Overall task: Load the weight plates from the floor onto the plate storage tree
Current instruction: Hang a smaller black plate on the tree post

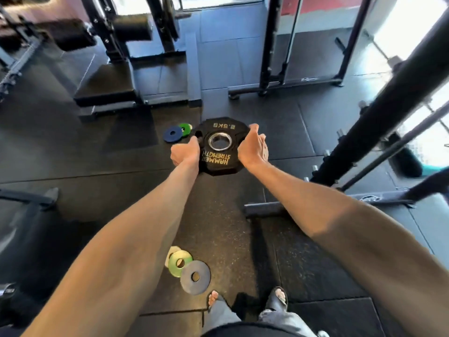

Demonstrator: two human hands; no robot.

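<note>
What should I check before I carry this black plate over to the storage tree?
1. Left hand on the black plate: ok, closed on its left edge.
2. Right hand grip: not ok, palm against the right edge but fingers look open, not wrapped.
3. Plate off the floor: ok, it looks held up in front of the body.
4. Path to the tree on the right: cannot tell, its pegs are mostly outside the view.
5. Feet clear: not ok, small plates lie just ahead of the toes.
6. Plates left: blue and green ones remain on the floor.
</note>
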